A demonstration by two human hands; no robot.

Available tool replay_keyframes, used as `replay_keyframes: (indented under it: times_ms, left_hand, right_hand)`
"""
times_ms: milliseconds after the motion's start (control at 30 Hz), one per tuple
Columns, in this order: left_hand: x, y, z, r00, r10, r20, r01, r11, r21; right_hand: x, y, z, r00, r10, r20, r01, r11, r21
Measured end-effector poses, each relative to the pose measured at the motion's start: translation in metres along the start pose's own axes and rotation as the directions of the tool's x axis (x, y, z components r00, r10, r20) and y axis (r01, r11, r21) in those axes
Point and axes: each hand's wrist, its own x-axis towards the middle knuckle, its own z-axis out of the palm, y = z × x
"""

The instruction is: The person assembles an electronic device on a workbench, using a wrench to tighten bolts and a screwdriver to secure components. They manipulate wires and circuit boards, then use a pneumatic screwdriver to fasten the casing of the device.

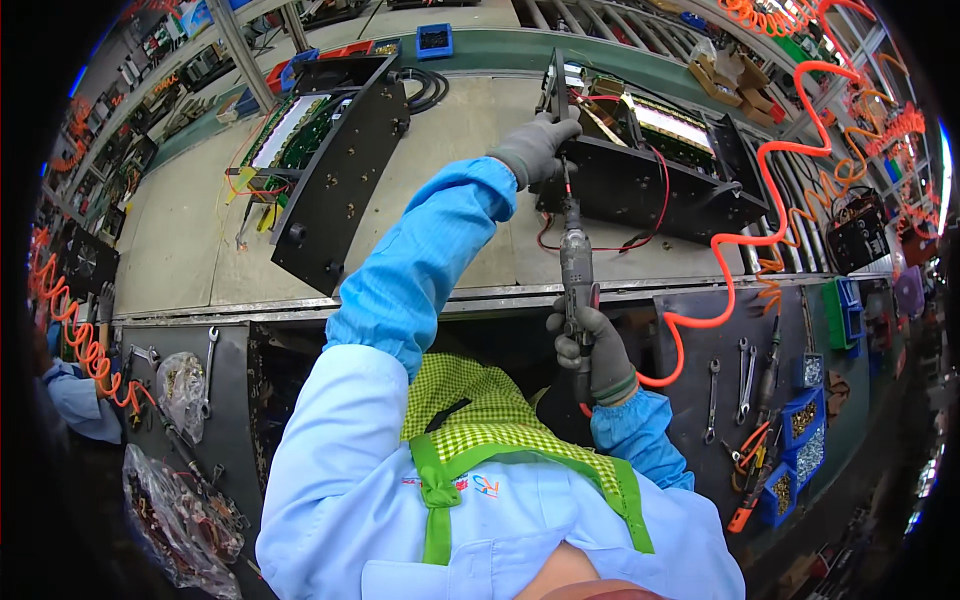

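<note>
Power screwdriver [577, 262] — likely hefty and rigid, best held round its thick body — pointed toward the black case [690, 205], gripped in the right hand [604, 352]; the left hand [535, 150] curled at the case's corner, its hold unclear.

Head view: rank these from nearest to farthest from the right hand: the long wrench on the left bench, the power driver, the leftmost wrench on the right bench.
From the right hand:
1. Power driver: in its grip.
2. Leftmost wrench on the right bench: to its right.
3. Long wrench on the left bench: far to its left.
</note>
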Motion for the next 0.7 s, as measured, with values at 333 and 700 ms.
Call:
replay_keyframes:
  times_ms: [333, 700]
  left_hand:
    - [0.001, -0.003, 0.004, 0.999, 0.032, -0.040, -0.033, 0.999, -0.025]
    - [0.003, -0.003, 0.003, 1.000, 0.024, -0.005, -0.024, 1.000, 0.014]
  right_hand:
    - [0.016, 0.008, 0.001, 0.996, -0.081, -0.042, 0.075, 0.987, -0.142]
    - [0.015, -0.012, 0.033, 0.910, 0.073, 0.409, -0.319, 0.751, 0.577]
